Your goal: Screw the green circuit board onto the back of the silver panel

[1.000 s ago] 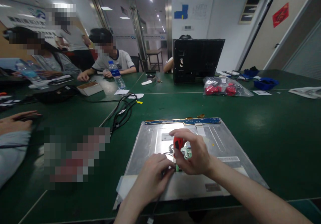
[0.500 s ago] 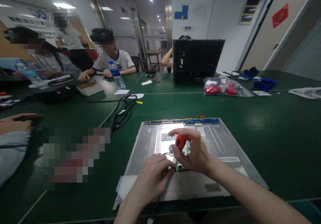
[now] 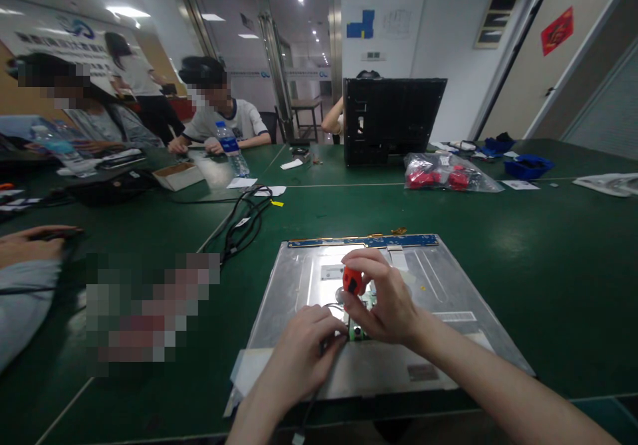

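Note:
A flat silver panel (image 3: 279,299) with a blue circuit strip (image 3: 409,240) along its far edge lies on the green table. My right hand (image 3: 381,295) grips the red and black handle of a screwdriver (image 3: 352,280), held upright over a small green board (image 3: 357,332) near the panel's middle. My left hand (image 3: 312,345) is closed just left of that board, its fingers pinching a thin dark cable (image 3: 310,408) that runs down to the panel's near edge. The fingertips of my left hand are close to the screwdriver's shaft.
Black cables (image 3: 246,222) lie coiled left of the panel. Further back stand a black monitor (image 3: 393,119), a bag with red items (image 3: 448,174), a blue tray (image 3: 528,166) and a bottle (image 3: 230,146). Several people sit or stand around; one person's hand (image 3: 32,246) is at the left edge.
The fingers of my right hand have shifted around the screwdriver handle, which has turned and tilted slightly left. My left hand has stayed in place. The standing person in the background has moved slightly.

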Demonstrator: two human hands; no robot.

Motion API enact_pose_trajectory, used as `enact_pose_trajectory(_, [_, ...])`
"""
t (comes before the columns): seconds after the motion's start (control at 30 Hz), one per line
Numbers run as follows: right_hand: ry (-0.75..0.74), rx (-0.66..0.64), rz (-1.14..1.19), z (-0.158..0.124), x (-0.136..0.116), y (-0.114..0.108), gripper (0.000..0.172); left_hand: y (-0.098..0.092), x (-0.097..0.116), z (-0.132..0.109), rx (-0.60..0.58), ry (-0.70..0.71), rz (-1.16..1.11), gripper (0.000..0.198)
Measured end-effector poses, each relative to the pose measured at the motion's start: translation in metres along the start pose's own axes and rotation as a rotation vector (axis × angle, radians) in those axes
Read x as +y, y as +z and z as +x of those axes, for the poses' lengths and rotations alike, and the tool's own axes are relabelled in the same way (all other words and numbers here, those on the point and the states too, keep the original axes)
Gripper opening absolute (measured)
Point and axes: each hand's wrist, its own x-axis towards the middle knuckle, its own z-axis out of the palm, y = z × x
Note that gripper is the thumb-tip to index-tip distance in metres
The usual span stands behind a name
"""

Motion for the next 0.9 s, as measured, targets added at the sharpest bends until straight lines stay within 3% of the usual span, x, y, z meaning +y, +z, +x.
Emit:
enact_pose_trajectory(0.5, [-0.006,-0.052,0.025,-0.0014,-0.002,-0.0017,0.048,-0.0016,0.0028,0.0007,0.013,-0.012,0.001,0.017])
enact_pose_trajectory(0.9, [0.006,0.026,-0.063,0.0003,-0.0026,0.0005,0.035,0.0006,-0.0003,0.0003,0.026,0.007,-0.003,0.016])
